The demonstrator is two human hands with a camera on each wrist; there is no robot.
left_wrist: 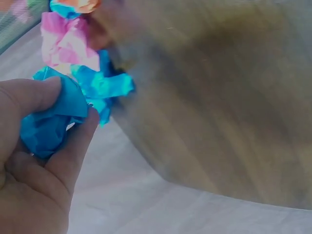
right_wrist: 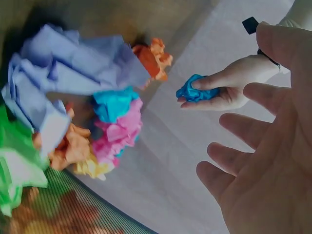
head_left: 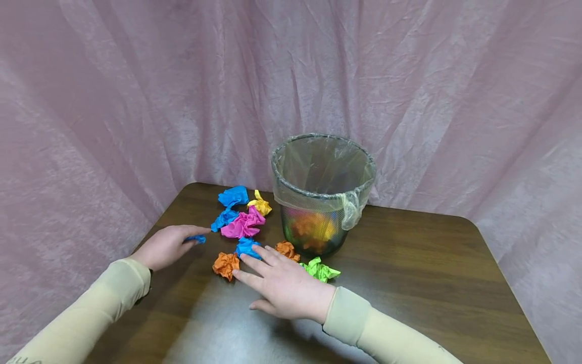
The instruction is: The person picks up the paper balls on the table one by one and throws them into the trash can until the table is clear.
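My left hand point(head_left: 165, 246) pinches a crumpled blue paper point(left_wrist: 53, 114) between thumb and fingers, left of the paper group. My right hand point(head_left: 291, 288) hovers with spread fingers near an orange paper ball point(head_left: 226, 266) and a blue one point(head_left: 247, 247); its palm holds nothing in the right wrist view. A lavender crumpled paper point(right_wrist: 83, 63) shows there, though the right hand hides it in the head view. Farther back lie a pink paper point(head_left: 244, 223), a yellow one point(head_left: 260, 203) and two more blue ones point(head_left: 233, 196). Beside the bin are another orange ball point(head_left: 286, 250) and a green paper point(head_left: 322, 270).
A mesh wastebasket point(head_left: 291, 199) lined with a clear bag stands at the table's back; colored papers show through its lower wall. The brown wooden table point(head_left: 432, 253) ends at a pink curtain point(head_left: 409, 101) behind it.
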